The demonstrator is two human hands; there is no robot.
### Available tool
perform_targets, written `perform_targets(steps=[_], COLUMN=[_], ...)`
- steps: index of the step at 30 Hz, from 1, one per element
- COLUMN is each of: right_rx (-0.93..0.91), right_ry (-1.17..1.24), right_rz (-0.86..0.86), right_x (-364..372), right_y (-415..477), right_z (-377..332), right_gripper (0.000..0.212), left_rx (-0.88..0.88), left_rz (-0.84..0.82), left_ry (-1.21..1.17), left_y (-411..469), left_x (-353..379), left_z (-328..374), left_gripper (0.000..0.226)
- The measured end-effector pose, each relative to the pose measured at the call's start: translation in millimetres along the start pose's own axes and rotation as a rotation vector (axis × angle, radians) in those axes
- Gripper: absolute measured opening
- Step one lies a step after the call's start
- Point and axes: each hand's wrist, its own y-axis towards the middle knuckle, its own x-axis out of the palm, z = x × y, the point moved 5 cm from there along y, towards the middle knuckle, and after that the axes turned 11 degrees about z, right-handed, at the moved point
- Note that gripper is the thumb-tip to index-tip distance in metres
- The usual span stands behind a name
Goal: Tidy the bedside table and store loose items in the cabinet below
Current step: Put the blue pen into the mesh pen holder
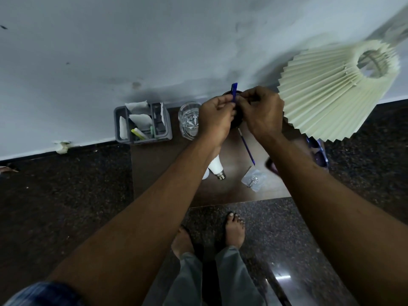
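1. Pen cap (234,91), blue, is pinched upright in the left hand (215,117), raised above the worktop (159,173) just right of the drinking glass (189,120).
2. Right hand (261,111) has its fingertips closed against the left hand's, apparently on the same small blue item; exactly what it grips cannot be told, fingers hide it.
3. Dark round object sits under both hands, mostly hidden.
4. Blue pen (246,147) lies loose on the worktop, right of the glass and nearer the person.
5. White bulb (215,167) lies below the glass, partly under the left forearm.
6. Clear packet of small metal parts (253,179) lies right of the bulb.
7. Grey organiser (143,122) with papers and highlighters stands left of the glass, by the wall.
8. Pleated lampshade (331,91) hangs far right of the glass; a purple item shows beneath it.
9. Progress, judged: early. Several loose items are out on the worktop and the cabinet is not visible. Left: cap the pen, gather the items, store them below.
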Motion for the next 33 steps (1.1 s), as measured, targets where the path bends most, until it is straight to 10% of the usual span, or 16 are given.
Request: perform_targets(steps=[7, 16, 23, 33], right_rx=[0.215, 0.073, 0.144, 0.517], right_ry=[0.228, -0.481, -0.547, 0.175], right_rz=[-0.005, -0.285, -0.306, -0.46], right_x=[-18, -12, -3, -30], right_y=[-39, -80, -73, -87], right_z=[39, 98, 97, 78], right_gripper=[0.011, 0.022, 0.022, 0.01], left_rx=[-0.028, -0.175, -0.202, -0.322], left_rz=[0.023, 0.023, 0.029, 0.048], left_ry=[0.087, 0.286, 0.305, 0.075], left_y=[-28, -32, -33, -25], left_x=[-10, -13, -16, -16], left_z=[-40, -98, -107, -88], left_gripper=[0.019, 0.019, 0.016, 0.008])
